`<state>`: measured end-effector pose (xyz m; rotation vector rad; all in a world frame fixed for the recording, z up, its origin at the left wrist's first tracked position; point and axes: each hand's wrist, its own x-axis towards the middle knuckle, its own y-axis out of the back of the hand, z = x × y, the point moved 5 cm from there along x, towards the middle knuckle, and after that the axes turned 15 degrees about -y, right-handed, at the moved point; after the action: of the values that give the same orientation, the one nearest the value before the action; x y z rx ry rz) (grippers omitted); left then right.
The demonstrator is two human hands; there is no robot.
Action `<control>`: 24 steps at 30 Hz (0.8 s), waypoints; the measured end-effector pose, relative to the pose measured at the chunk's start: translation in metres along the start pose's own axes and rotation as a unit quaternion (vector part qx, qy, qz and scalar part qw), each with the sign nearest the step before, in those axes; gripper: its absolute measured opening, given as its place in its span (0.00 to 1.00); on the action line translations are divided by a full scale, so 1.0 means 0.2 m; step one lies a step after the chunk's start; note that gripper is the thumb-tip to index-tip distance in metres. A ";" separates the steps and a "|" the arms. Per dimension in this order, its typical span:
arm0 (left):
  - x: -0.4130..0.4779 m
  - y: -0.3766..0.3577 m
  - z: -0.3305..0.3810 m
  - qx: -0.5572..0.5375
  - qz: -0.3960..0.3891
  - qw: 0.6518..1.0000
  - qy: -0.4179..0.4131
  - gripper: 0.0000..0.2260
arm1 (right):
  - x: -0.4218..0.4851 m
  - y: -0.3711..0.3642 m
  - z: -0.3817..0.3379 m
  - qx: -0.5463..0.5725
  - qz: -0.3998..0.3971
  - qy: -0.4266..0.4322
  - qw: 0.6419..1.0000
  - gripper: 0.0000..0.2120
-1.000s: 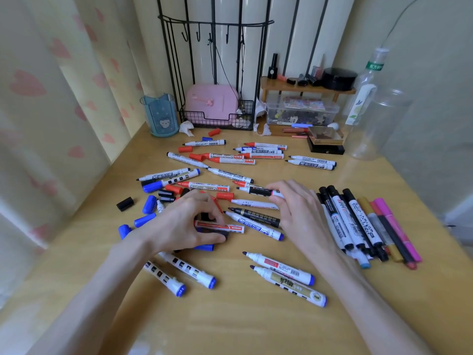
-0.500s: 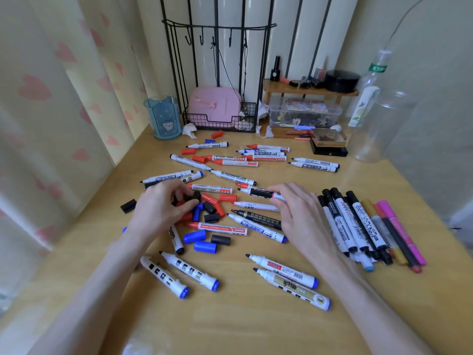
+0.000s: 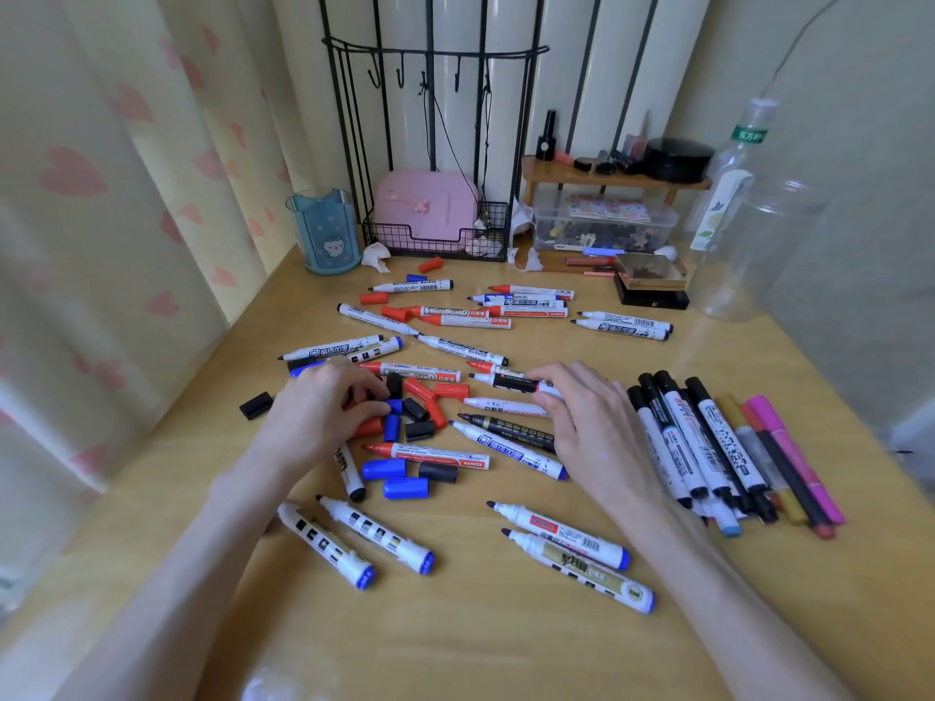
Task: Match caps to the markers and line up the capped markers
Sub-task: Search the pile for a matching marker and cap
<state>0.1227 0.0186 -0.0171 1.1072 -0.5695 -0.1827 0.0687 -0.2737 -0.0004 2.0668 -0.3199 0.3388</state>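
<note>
Uncapped markers with red, blue and black tips lie scattered over the wooden table (image 3: 480, 640). Loose caps, red, blue and black, are heaped in the middle (image 3: 420, 412). My left hand (image 3: 319, 417) curls over the heap's left side, its fingertips against a black cap (image 3: 394, 384) and a blue cap (image 3: 394, 407); whether it grips one is unclear. My right hand (image 3: 582, 427) lies flat, fingers resting on a black-labelled marker (image 3: 508, 383). To its right, capped markers (image 3: 698, 442) lie side by side, with gold and pink pens (image 3: 794, 457).
At the back stand a blue cup (image 3: 326, 230), a black wire rack (image 3: 435, 240) with a pink box, a clear container (image 3: 602, 225), a black box (image 3: 652, 288) and clear bottles (image 3: 749, 245). A curtain hangs at the left. One black cap (image 3: 255, 404) lies apart.
My left hand has left the red marker near the front and moved up to the cap heap, where it now stays. My right hand has barely moved.
</note>
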 end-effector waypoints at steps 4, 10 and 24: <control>0.00 0.00 -0.01 0.000 -0.005 1.000 -0.004 0.05 | 0.00 0.00 0.00 -0.002 0.000 0.002 1.000 0.09; 0.01 -0.01 0.08 -0.060 0.025 0.997 -0.048 0.05 | 0.00 -0.01 0.00 -0.004 -0.001 0.002 1.000 0.09; 0.03 -0.10 0.09 -0.044 0.011 0.998 -0.038 0.09 | -0.01 -0.02 0.00 0.012 0.001 0.009 1.000 0.09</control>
<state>0.1213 -0.0078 -0.0260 1.0116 -0.6355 -0.2294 0.0688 -0.2713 -0.0045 2.0866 -0.3090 0.3632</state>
